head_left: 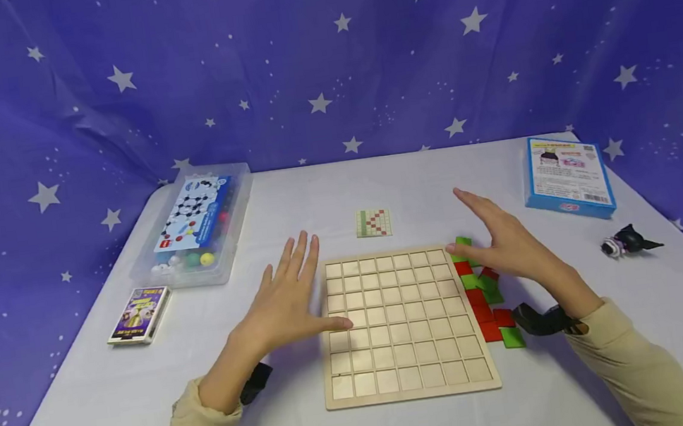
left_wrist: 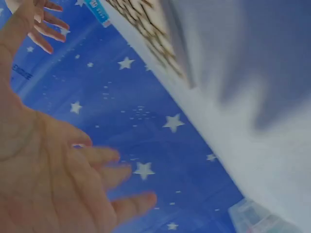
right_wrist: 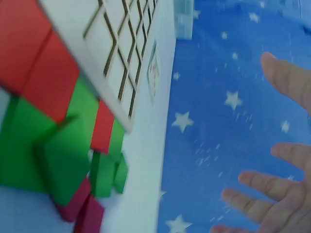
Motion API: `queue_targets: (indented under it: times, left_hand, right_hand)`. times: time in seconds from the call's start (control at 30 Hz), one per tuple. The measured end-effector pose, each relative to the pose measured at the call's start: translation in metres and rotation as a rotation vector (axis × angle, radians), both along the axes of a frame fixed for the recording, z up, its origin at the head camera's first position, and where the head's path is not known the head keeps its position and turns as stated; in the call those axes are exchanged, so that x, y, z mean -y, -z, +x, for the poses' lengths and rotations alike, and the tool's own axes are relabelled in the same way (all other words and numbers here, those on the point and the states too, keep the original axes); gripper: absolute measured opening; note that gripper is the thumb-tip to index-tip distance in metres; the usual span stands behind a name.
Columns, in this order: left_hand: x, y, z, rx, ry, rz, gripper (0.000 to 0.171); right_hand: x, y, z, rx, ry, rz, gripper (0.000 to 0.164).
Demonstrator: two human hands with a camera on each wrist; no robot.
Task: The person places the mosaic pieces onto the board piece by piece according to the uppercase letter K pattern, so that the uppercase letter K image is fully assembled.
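Note:
A wooden grid board (head_left: 413,394) with bare square cells lies at the middle of the table. My left hand (head_left: 286,312) hovers at its left side, fingers spread and thumb reaching over the left cells. Above the board's upper right edge, my right hand (head_left: 505,242) is held with fingers extended and thumb apart, holding nothing. Red tiles (head_left: 482,313) and green tiles (head_left: 513,337) lie loosely along the board's right edge, some overlapping, partly beneath the right hand. Beyond the board lies a small pattern card (head_left: 373,223) printed with red and green squares.
At the back left stands a clear plastic case (head_left: 221,274) with coloured balls inside. A small purple card box (head_left: 139,316) sits in front of it. On the right are a blue box (head_left: 567,178) and a small black figure (head_left: 629,241). A starry purple cloth (head_left: 309,53) hangs behind.

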State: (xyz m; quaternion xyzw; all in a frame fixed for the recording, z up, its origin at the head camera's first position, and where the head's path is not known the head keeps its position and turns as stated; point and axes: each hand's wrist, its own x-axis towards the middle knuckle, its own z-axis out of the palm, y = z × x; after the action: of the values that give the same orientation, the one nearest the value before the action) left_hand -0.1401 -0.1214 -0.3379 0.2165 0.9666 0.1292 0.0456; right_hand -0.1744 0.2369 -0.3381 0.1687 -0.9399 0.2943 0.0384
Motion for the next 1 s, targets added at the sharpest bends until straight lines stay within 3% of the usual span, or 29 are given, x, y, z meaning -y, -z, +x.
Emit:
queue_targets:
  times: [0.2, 0.33, 0.53, 0.7, 0.9, 1.0]
  left_hand:
    - [0.007, 0.005, -0.019, 0.216, 0.115, 0.096, 0.13]
    - [0.007, 0.012, -0.03, 0.311, 0.151, 0.108, 0.128]
    - [0.001, 0.019, -0.04, 0.383, 0.177, 0.019, 0.127]
    - [0.001, 0.019, -0.044, 0.404, 0.188, -0.003, 0.128]
    - [0.001, 0.019, -0.045, 0.429, 0.164, -0.013, 0.134]
    - [0.001, 0.021, -0.044, 0.436, 0.14, -0.011, 0.136]
  right_hand:
    - [-0.02, 0.015, -0.02, 0.012, 0.023, -0.194, 0.061]
    - [-0.032, 0.027, -0.03, 0.147, 0.015, -0.293, 0.049]
    - [-0.047, 0.046, -0.041, 0.343, 0.024, -0.384, 0.05]
    - [-0.056, 0.055, -0.043, 0.36, 0.062, -0.331, 0.046]
    - [-0.05, 0.053, -0.042, 0.259, 0.039, -0.13, 0.041]
    - [-0.046, 0.052, -0.043, 0.235, 0.039, -0.097, 0.035]
